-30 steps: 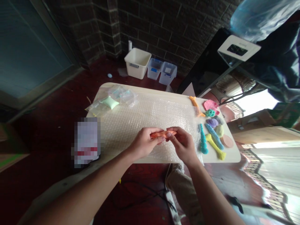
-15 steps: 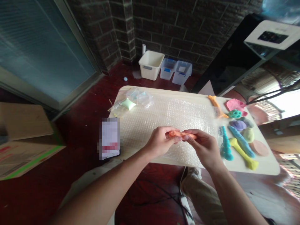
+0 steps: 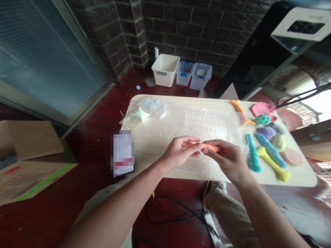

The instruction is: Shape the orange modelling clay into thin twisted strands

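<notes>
Grip is shared by both hands: one end of the orange clay piece (image 3: 210, 147) is pinched between the thumb and fingers of the left hand (image 3: 179, 151), the other between those of the right hand (image 3: 229, 156). It is held roughly level above the bubble wrap (image 3: 204, 120) on the desk (image 3: 302, 179), its middle partly covered by the thumbs. Whether it is being pressed, turned or drawn out cannot be told.

By its look the clay is soft, so pressure is best applied lightly and evenly, with the pads rather than the nails. Both ends should be supported while the middle is worked, as a thin stretch could sag or tear if pulled. Small turns between pinches would help flat spots to be avoided. If it is set down, a smooth patch would be preferred, since bubbles could be printed into it, and contact with the yellow bone-shaped piece (image 3: 272, 163) and teal tapered piece (image 3: 252, 155) is better avoided.
</notes>
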{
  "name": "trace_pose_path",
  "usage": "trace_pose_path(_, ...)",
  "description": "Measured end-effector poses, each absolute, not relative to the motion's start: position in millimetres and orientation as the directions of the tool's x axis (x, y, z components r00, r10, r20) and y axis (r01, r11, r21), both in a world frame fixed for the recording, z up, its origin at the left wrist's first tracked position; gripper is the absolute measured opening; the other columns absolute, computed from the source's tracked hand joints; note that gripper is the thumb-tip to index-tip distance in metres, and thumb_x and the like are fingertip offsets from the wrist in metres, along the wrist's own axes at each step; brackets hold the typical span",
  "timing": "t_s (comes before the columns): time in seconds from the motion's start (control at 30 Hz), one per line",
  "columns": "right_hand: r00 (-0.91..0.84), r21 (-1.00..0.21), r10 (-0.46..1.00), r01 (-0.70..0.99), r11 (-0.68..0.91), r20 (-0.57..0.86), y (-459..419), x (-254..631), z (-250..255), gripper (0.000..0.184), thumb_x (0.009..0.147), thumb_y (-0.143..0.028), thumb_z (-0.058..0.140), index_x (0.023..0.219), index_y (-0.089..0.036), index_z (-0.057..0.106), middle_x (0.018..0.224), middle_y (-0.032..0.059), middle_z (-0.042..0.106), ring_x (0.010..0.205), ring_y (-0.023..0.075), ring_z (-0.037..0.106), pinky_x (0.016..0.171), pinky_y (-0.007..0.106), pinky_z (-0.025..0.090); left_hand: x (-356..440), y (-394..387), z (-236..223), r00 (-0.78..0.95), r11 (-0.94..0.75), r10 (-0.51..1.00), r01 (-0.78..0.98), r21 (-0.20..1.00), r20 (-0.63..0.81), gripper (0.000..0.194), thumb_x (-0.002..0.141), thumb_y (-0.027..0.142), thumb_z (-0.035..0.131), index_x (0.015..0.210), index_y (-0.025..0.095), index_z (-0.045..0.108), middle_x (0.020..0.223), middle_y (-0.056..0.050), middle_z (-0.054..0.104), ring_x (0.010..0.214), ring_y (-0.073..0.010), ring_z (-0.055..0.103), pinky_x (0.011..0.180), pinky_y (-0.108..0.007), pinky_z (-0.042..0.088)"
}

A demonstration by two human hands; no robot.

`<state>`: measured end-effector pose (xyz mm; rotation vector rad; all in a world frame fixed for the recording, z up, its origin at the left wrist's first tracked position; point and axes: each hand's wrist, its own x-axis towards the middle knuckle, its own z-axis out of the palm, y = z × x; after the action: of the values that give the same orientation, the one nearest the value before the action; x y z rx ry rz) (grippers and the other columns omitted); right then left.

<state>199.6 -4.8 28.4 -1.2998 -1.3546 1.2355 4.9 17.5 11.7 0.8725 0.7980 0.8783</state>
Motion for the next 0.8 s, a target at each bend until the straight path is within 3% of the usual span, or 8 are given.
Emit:
trace_pose_path(0.1,-0.111,-0.99,0.994,0.14,-0.008,-0.023,-5.7,197.0,30.9,0.027,0.083,-0.036,0.085,0.103,-0.019,0.078,0.099,0.0104,0.08,0.088,0.0237,0.075,0.082,0.04,0.064,3.8,19.1,13.2,0.4,0.335,0.892,-0.279,0.9,-0.208,0.042,0.077,0.036,0.087,0.107,0.009,0.077,0.103,-0.014,0.079,0.085,-0.0192,0.075,0.086,-0.037,0.061)
trace_pose_path(0.2,-0.097,-0.995,0.993,0.082,-0.055,-0.063,-5.4,195.5,32.8,0.038,0.083,-0.039,0.085,0.114,-0.02,0.075,0.107,0.0105,0.079,0.089,0.0219,0.075,0.081,0.038,0.063,1.7,20.2,17.5,0.353,0.255,0.92,-0.217,0.942,-0.168,0.038,0.076,0.036,0.087,0.103,0.01,0.079,0.097,-0.012,0.08,0.083,-0.0198,0.075,0.084,-0.036,0.061)
trace_pose_path(0.3,-0.095,-0.991,0.987,0.048,-0.124,-0.128,-5.3,196.7,33.0,0.045,0.082,-0.042,0.085,0.117,-0.017,0.074,0.097,0.0098,0.079,0.08,0.0201,0.074,0.076,0.037,0.063,0.4,19.8,21.2,0.354,0.205,0.926,-0.172,0.964,-0.134,0.037,0.077,0.037,0.087,0.102,0.011,0.08,0.091,-0.011,0.081,0.08,-0.02,0.075,0.079,-0.035,0.062)
trace_pose_path(0.4,-0.11,-0.989,0.984,0.058,-0.133,-0.139,-6.0,198.1,32.5,0.037,0.081,-0.039,0.086,0.108,-0.014,0.077,0.082,0.0075,0.078,0.073,0.018,0.071,0.071,0.033,0.06,0.6,18.2,22.1,0.341,0.201,0.93,-0.162,0.966,-0.136,0.036,0.076,0.035,0.087,0.102,0.01,0.08,0.093,-0.012,0.081,0.08,-0.0206,0.076,0.078,-0.034,0.063)
trace_pose_path(0.63,-0.038,-0.997,0.997,-0.042,-0.072,-0.07,-5.9,197.7,32.3,0.024,0.078,-0.029,0.089,0.096,-0.02,0.078,0.089,0.0036,0.078,0.079,0.0151,0.07,0.074,0.027,0.057,0.5,18.9,19.9,0.306,0.236,0.942,-0.301,0.924,-0.141,0.046,0.075,0.037,0.089,0.111,0.011,0.076,0.106,-0.014,0.081,0.092,-0.0227,0.077,0.088,-0.035,0.061)
trace_pose_path(0.8,-0.1,-0.99,0.988,-0.062,-0.128,-0.121,-7.3,197.8,32.6,0.036,0.075,-0.028,0.092,0.108,-0.021,0.078,0.094,0.0048,0.081,0.08,0.0162,0.073,0.075,0.029,0.059,-2.5,19.4,19.7,0.305,0.143,0.948,-0.158,0.977,-0.09,0.035,0.079,0.035,0.086,0.105,0.012,0.081,0.103,-0.012,0.082,0.096,-0.0252,0.077,0.087,-0.034,0.061)
